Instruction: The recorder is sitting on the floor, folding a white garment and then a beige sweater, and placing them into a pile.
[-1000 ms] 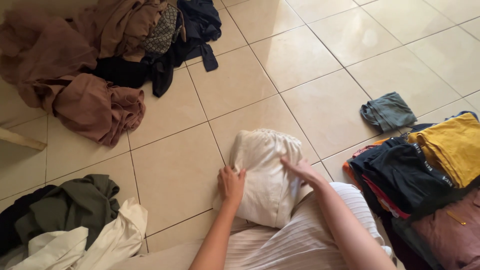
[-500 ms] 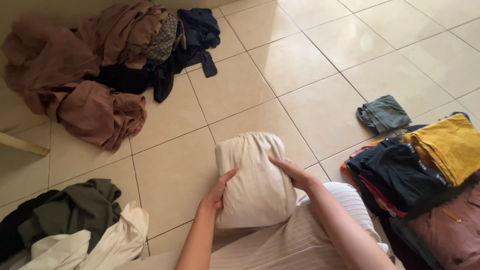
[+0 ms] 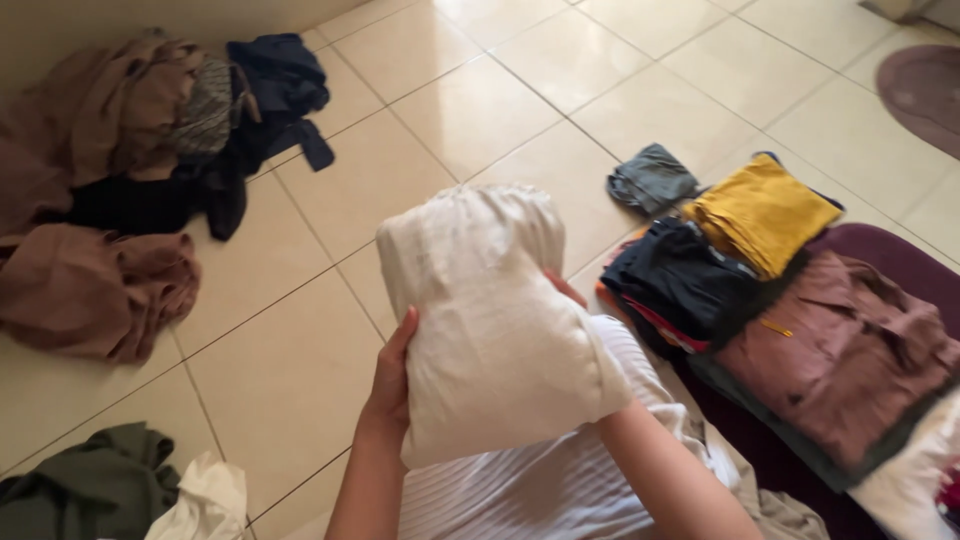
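A folded cream cloth point(image 3: 490, 320) is held up off the tiled floor between both of my hands. My left hand point(image 3: 392, 375) presses flat against its left side. My right hand point(image 3: 566, 290) grips its right side, and only the fingertips show past the fabric. The bundle hangs above my lap, which is covered in white ribbed fabric point(image 3: 530, 490).
Folded clothes lie at the right: a mustard piece point(image 3: 762, 212), a dark one point(image 3: 680, 278), a brown shirt point(image 3: 840, 350), a small grey piece point(image 3: 652, 178). Unfolded brown and dark garments point(image 3: 130, 150) are heaped at the upper left. Green and white cloth point(image 3: 130, 492) lies at the lower left.
The cream cloth lay on the floor under my hands a second ago; now both hands have lifted it as a folded bundle, and the view has shifted right.
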